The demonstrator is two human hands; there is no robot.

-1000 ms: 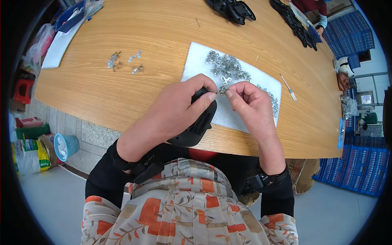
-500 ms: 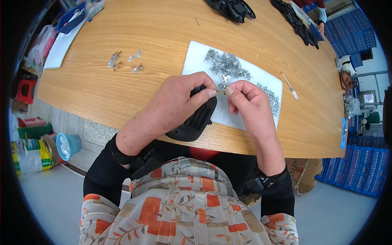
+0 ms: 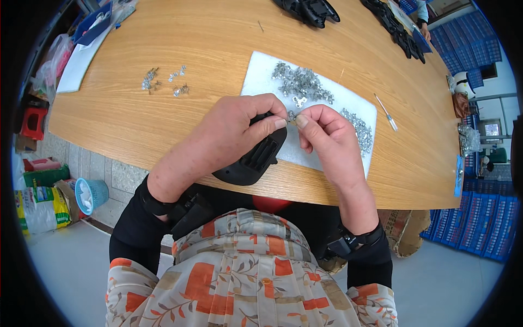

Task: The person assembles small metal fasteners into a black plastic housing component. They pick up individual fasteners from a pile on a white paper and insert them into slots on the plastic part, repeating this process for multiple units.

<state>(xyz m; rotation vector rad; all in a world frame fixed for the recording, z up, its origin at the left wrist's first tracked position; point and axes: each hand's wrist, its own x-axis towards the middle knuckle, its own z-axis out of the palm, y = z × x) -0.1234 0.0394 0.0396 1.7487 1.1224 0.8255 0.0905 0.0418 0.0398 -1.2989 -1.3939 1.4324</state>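
Note:
My left hand (image 3: pixel 226 128) and my right hand (image 3: pixel 333 139) meet at the near edge of a white foam sheet (image 3: pixel 260 70), thumbs and forefingers pinched together. Between the fingertips sits a small metal clip (image 3: pixel 292 116), partly covered. Under my left hand is a black plastic housing (image 3: pixel 245 170) with slotted compartments, close to the table edge; whether the other fingers grip it is hidden. A loose metal clip (image 3: pixel 299 102) lies just past the fingertips. Beyond it spreads a pile of metal clips (image 3: pixel 303 85), with another pile (image 3: pixel 357 132) right of my right hand.
Small groups of metal pieces (image 3: pixel 150 80) lie left on the wooden table (image 3: pixel 201 49). A screwdriver (image 3: pixel 387 113) rests at the right. Black plastic parts (image 3: pixel 310 11) stand at the far edge, a blue bin (image 3: pixel 93 24) far left. A co-worker's hand (image 3: pixel 425 31) shows far right.
Both hands and the black housing have shifted slightly left, still pinching at the clip. At the far right the co-worker's arm has moved back.

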